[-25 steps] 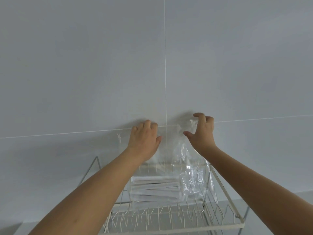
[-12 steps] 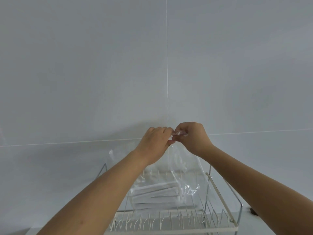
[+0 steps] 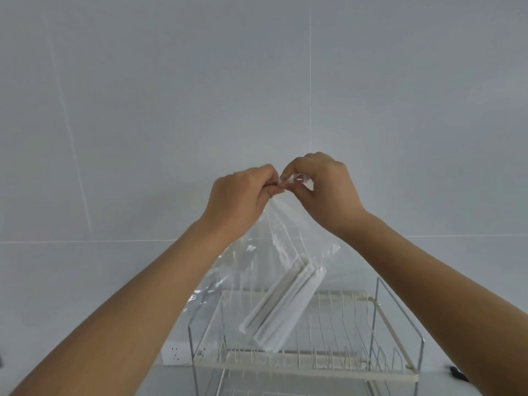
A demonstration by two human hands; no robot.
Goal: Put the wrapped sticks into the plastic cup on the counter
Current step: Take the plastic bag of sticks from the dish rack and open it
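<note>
**Bag of wrapped sticks held up over the dish rack**

Here, both hands are raised in front of the grey tiled wall (image 3: 143, 110), meeting at the top of a clear plastic bag (image 3: 274, 252). The left hand (image 3: 240, 198) is closed into a loose fist, its fingertips pinching the bunched top edge of the bag. The right hand (image 3: 323, 190) is curled in the same way just beside it, thumb and fingers gripping a crumpled bit of the same plastic. The two hands are almost touching at the knuckles.

The bag hangs down from that pinch, fanning out wider toward the bottom. Inside it lie the wrapped sticks (image 3: 283, 307), a small white bundle that slants from upper right down to lower left, resting against the bag's lower corner. The bag is in the air, above the wire dish rack (image 3: 371, 364).

The rack is white, with rows of upright prongs and a pale bar along its near edge. Behind it on the left, low on the wall, sits a white power strip (image 3: 175, 354). A small dark object (image 3: 457, 373) shows at the far right edge; I can't tell what it is.
</note>
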